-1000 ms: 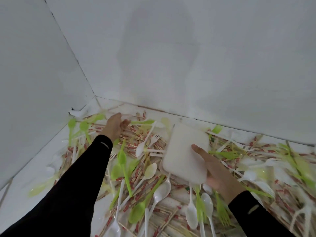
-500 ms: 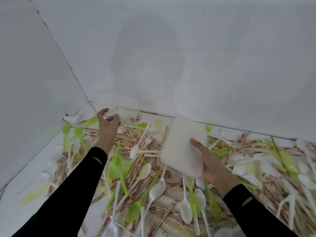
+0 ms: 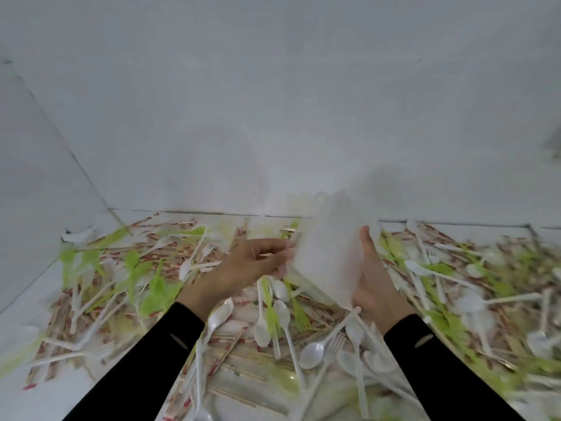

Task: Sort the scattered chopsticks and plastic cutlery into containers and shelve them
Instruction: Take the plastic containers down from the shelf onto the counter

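At centre frame, the left hand (image 3: 252, 264) pinches the left edge of 1 blurred white container (image 3: 329, 253); the right hand (image 3: 375, 290) curls round its right side; contents cannot be told.

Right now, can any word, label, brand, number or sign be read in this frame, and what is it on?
No text can be read.
Red print on the chopstick wrappers: too blurred to read.
The white container: motion-blurred, no lettering visible.
A small grey mark on each of the sleeves: no letters can be made out.
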{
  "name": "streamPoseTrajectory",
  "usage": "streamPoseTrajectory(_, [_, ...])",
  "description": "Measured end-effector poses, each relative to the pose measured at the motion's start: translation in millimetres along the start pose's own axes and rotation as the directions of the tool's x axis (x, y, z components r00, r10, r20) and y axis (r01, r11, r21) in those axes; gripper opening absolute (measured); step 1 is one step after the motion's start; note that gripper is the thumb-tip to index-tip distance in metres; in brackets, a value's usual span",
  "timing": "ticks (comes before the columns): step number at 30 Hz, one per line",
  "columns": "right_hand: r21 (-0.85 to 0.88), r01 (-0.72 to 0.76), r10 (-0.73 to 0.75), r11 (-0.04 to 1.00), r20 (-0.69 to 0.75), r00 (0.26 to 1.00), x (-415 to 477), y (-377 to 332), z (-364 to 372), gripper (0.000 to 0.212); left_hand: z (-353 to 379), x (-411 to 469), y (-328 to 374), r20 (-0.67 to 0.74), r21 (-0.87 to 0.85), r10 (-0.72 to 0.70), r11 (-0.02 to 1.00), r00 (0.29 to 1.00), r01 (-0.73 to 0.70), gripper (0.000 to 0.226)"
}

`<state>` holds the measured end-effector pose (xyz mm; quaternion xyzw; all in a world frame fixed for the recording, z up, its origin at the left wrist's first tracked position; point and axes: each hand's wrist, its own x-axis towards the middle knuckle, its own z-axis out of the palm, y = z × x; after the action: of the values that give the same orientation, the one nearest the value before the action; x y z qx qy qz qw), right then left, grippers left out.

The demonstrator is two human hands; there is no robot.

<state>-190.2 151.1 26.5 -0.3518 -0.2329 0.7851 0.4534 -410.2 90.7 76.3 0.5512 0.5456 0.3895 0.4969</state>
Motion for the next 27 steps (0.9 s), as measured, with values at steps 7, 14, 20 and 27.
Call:
streamPoseTrajectory(7, [0.010, 0.184, -0.177, 0.983, -0.216, 0.960, -94, -58, -112, 0.076, 136, 7, 45, 0.344, -0.003, 0.067, 0.998, 0.937, -0.071, 0.068])
streamPoseTrajectory(14, [-0.006, 0.275, -0.251, 0.961, -0.428, 0.868, -208, -111, -238, 0.079, 313, -8, 79, 0.584, -0.035, 0.191, 0.977, 0.789, -0.210, 0.080])
streamPoseTrajectory(20, [0.055, 0.316, -0.257, 0.947, -0.460, 0.850, -303, -138, -321, 0.057, 431, -35, 98, 0.703, 0.022, 0.194, 0.956, 0.684, -0.293, 0.074])
streamPoseTrajectory(27, [0.220, 0.439, -0.260, 0.871, -0.551, 0.793, -393, -150, -409, 0.077, 548, -69, 112, 0.805, -0.062, 0.218, 0.956, 0.551, -0.287, 0.059])
